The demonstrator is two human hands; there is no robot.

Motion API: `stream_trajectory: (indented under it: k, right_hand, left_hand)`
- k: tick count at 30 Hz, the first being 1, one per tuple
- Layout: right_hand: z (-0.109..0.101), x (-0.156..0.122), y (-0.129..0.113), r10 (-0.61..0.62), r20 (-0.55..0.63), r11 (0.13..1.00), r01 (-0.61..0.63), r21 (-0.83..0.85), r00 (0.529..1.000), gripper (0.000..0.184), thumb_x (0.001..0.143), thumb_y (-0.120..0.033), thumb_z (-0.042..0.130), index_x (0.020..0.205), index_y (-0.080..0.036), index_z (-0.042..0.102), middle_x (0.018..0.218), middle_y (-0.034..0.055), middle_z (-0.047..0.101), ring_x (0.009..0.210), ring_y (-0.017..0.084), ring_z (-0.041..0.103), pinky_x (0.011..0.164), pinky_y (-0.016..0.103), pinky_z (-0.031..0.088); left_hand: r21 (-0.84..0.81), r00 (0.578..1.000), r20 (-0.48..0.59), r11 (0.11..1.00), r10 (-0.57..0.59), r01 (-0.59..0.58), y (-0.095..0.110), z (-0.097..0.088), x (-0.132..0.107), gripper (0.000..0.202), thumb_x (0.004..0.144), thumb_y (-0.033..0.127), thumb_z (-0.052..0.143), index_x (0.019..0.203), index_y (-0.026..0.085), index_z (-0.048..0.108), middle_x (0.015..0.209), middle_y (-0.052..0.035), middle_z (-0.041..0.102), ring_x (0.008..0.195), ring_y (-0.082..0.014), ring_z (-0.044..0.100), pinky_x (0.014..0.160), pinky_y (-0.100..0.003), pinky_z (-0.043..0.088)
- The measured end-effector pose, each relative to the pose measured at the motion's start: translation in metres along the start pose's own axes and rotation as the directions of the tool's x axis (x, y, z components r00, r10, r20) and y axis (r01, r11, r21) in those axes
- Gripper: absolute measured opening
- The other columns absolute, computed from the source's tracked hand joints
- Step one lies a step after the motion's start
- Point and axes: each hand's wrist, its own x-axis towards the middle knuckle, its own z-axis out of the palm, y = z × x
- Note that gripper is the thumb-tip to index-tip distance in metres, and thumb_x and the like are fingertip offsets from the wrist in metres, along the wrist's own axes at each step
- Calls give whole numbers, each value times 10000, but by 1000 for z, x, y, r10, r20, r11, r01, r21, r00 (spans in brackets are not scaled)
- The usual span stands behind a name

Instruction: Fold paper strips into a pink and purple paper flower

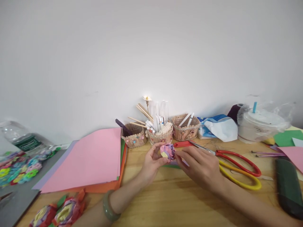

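Note:
A small paper flower [167, 151] in pink, purple and pale yellow is held up over the middle of the wooden table [151, 201]. My left hand [152, 159] grips it from the left, thumb and fingers closed around its side. From the right, my right hand [201, 164] pinches at the flower's edge with thumb and forefinger; the exact spot is partly hidden by the fingers. Green and purple paper pieces [174, 164] lie under the hands. Behind my right hand are scissors [239, 160] with red and yellow handles, their blades partly covered.
Coloured paper sheets [94, 157] are stacked at left, near finished paper flowers [65, 212]. Small baskets [134, 138] with sticks and pens line the wall. Tissues [220, 126], a lidded cup [262, 123] and a dark case [287, 187] stand right; a bottle [26, 138] lies far left.

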Motion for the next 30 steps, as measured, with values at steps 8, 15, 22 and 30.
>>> stream_trajectory:
  k: [8,15,22,30]
  right_hand:
    - [-1,4,-1,274,59,901,-277,334,960,135,833,-213,503,828,-202,637,729,39,621,604,115,555,548,229,413]
    - [0,17,2,377,368,678,-523,516,850,165,823,-238,517,686,-181,588,659,13,558,590,118,489,514,227,379]
    - [3,16,3,386,402,627,-555,546,831,104,788,-235,556,732,-177,623,670,11,551,558,108,462,489,225,359]
    - [-3,20,6,314,471,554,-562,614,824,99,760,-170,552,669,-170,590,658,-5,529,567,96,456,500,213,357]
  left_hand:
    - [-6,1000,5,1000,-17,17,1,-1,-1,482,571,234,759,998,205,539,921,-24,609,700,-116,604,631,-230,471]
    - [-14,1000,25,1000,-19,20,1,-3,-1,448,586,210,749,990,200,555,935,-23,601,680,-94,592,612,-208,483]
    - [-12,1000,20,1000,-21,22,0,-3,-1,454,565,199,761,977,197,569,935,-20,596,685,-90,578,607,-205,488]
    - [-21,1000,28,1000,-5,5,1,-2,1,435,547,172,768,948,183,598,993,-33,598,701,-84,572,619,-192,489]
